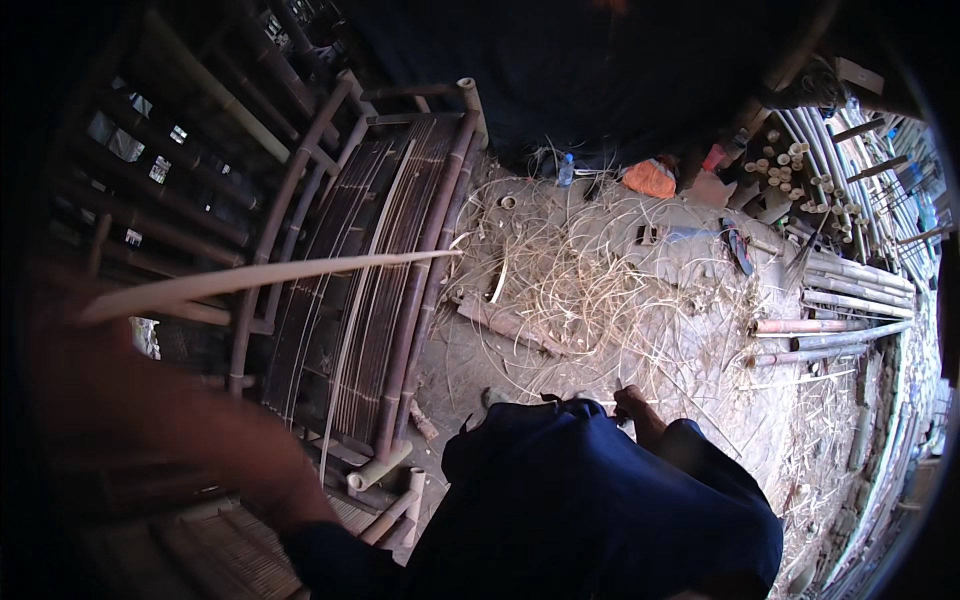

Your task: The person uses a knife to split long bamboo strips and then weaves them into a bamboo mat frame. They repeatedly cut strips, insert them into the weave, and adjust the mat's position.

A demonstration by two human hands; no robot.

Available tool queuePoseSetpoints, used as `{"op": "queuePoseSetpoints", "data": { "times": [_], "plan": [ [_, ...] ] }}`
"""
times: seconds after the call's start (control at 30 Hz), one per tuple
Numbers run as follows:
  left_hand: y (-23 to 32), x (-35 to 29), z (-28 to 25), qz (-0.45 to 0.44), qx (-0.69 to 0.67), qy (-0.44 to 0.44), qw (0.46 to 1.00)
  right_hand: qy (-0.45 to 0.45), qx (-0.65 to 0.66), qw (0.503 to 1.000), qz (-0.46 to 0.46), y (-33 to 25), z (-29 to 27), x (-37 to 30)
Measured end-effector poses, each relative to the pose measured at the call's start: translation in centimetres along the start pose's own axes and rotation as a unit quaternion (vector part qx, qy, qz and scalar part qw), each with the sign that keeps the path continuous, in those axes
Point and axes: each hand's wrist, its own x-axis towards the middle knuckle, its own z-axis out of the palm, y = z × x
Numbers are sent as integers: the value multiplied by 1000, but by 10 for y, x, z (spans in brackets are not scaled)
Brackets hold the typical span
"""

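My left hand [75, 335], raised at the far left and dim in shadow, is closed on one end of a long pale bamboo strip [270, 272]. The strip tapers rightward and crosses in front of a bamboo bench [385, 260] with a slatted seat. Lower down, past the dark blue cloth over my body [560, 490], my right hand [634, 405] is closed and held low above the littered ground. A small narrow thing shows at its fingers, too small to name.
Thin bamboo shavings [580, 280] cover the ground, with a split bamboo piece [505, 325] among them. Bamboo poles [850, 285] are stacked at the right. A plastic bottle [566, 170], an orange bag [650, 178] and a sandal [736, 246] lie farther off.
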Motion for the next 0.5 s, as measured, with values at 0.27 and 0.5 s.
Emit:
{"op": "queuePoseSetpoints", "data": {
  "times": [0.27, 0.5],
  "plan": [
    [-104, -210, 122, -122, 57, 19, 991, -135, 191, 954, -189, -42, -99, -83],
    [83, -187, 106, 17, -10, 180, 983, -83, -22, 931, -354, -100, -112, -173]
  ]
}}
